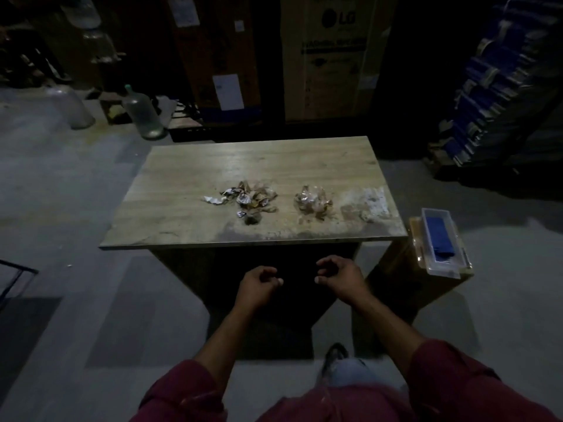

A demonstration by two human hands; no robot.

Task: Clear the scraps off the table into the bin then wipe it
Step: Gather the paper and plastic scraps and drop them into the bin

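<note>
A small wooden table (182, 184) stands in front of me in dim light. A spread of crumpled wrappers and dry scraps (246, 197) lies near its middle. A second, tighter clump of scraps (312, 201) sits to its right. A whitish smear (365, 197) marks the top near the right edge. My left hand (259, 284) and my right hand (341, 278) hover below the table's near edge, fingers loosely curled, holding nothing. No bin is visible.
A clear plastic tray with a blue cloth (440, 239) rests on a brown box (396, 269) to the right of the table. Large water bottles (143, 114) stand on the floor at back left. Cardboard cartons (329, 56) and blue stacked goods (493, 95) line the back.
</note>
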